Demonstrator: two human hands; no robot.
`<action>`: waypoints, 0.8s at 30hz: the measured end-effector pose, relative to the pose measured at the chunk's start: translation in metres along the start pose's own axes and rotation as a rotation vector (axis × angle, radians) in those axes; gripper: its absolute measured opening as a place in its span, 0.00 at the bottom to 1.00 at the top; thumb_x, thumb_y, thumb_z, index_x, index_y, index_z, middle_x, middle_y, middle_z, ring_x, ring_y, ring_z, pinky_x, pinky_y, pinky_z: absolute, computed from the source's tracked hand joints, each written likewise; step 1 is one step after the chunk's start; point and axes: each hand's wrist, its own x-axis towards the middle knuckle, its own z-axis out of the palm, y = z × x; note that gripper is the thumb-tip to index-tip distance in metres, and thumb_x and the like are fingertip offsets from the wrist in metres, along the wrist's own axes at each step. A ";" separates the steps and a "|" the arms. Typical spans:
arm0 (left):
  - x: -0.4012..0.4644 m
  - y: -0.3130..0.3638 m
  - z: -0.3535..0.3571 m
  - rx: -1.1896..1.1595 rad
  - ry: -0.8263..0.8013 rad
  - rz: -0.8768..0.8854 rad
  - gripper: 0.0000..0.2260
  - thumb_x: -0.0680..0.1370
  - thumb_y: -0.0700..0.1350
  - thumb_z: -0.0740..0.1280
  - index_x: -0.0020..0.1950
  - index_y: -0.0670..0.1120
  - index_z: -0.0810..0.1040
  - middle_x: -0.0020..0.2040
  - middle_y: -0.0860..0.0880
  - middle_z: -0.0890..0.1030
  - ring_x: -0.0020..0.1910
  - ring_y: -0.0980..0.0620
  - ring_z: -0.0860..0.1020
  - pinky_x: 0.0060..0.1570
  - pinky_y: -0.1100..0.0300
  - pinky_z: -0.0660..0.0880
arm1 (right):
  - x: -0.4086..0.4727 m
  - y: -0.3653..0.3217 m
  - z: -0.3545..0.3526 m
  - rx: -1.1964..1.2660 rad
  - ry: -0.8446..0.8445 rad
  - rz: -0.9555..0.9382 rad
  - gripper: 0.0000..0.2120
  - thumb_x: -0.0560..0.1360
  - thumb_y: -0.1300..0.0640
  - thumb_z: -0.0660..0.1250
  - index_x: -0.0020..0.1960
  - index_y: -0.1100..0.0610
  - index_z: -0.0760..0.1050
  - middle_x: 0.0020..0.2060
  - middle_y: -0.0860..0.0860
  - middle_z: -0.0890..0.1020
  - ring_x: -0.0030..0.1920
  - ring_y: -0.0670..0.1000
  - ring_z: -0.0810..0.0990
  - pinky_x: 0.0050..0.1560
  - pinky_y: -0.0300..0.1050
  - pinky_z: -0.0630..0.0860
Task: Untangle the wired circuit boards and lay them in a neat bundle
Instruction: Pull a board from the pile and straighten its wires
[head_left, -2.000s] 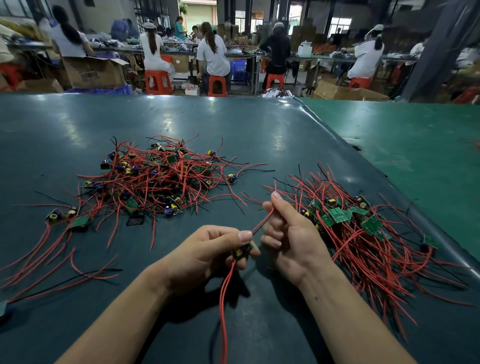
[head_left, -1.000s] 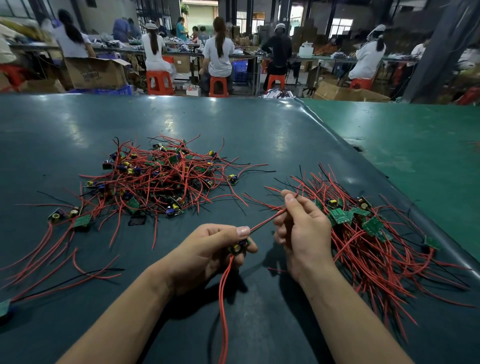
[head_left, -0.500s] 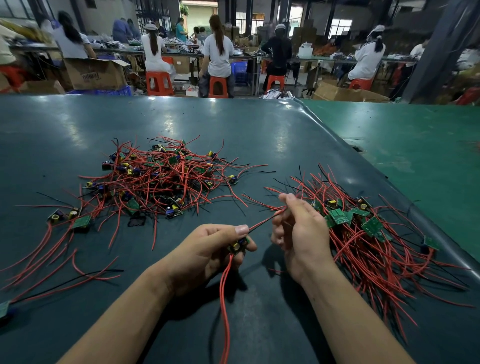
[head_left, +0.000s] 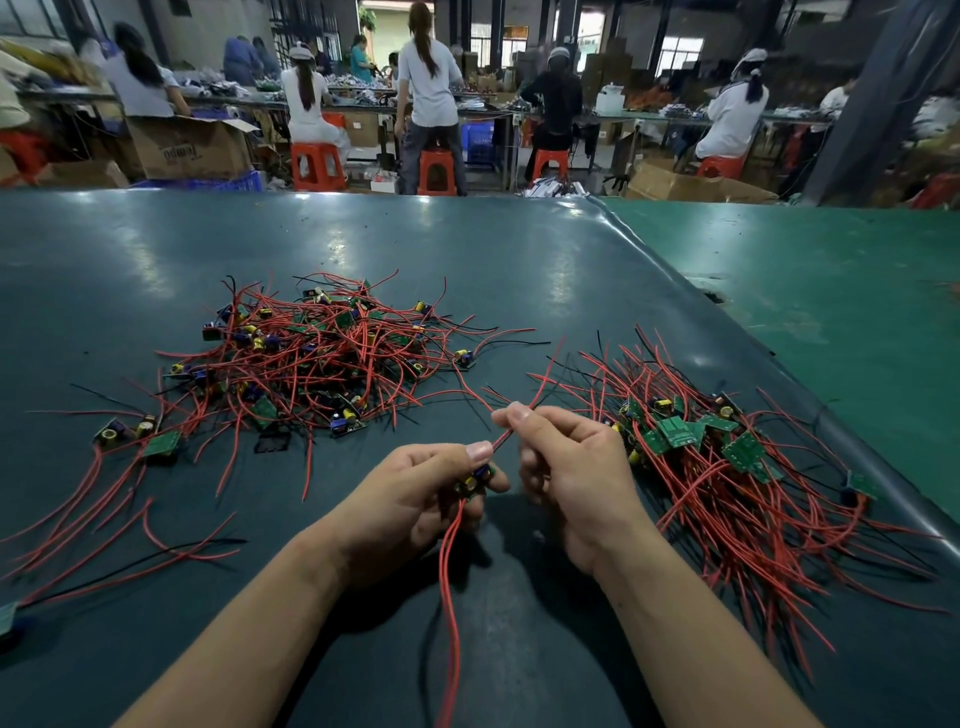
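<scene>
Right of the grip lay a fair-sized bundle, left a bigger tangle; left hand clamped a board, right hand pinched its wire.

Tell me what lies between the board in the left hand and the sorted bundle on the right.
Only the right hand, pinching the board's red wire. The board in the left hand has bare table toward the bundle; nothing else visible blocks.
</scene>
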 end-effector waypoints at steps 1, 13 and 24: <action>0.000 0.000 -0.001 0.017 -0.004 0.003 0.13 0.71 0.49 0.68 0.39 0.38 0.82 0.27 0.47 0.75 0.25 0.55 0.71 0.28 0.67 0.69 | 0.001 0.000 -0.001 0.016 0.032 -0.010 0.09 0.76 0.57 0.69 0.39 0.57 0.85 0.21 0.47 0.70 0.21 0.44 0.64 0.21 0.34 0.61; -0.002 -0.003 -0.005 0.177 -0.104 0.014 0.14 0.66 0.56 0.70 0.35 0.44 0.83 0.25 0.48 0.74 0.26 0.54 0.71 0.28 0.66 0.66 | 0.014 -0.002 -0.016 0.171 0.384 -0.085 0.09 0.77 0.61 0.69 0.39 0.59 0.82 0.24 0.48 0.72 0.20 0.42 0.65 0.20 0.33 0.60; -0.003 -0.003 -0.008 0.109 -0.083 0.048 0.12 0.69 0.51 0.72 0.35 0.43 0.83 0.27 0.49 0.72 0.26 0.54 0.70 0.29 0.64 0.67 | 0.019 -0.009 -0.029 0.210 0.426 -0.111 0.12 0.81 0.60 0.64 0.39 0.59 0.78 0.23 0.48 0.69 0.19 0.43 0.63 0.20 0.32 0.59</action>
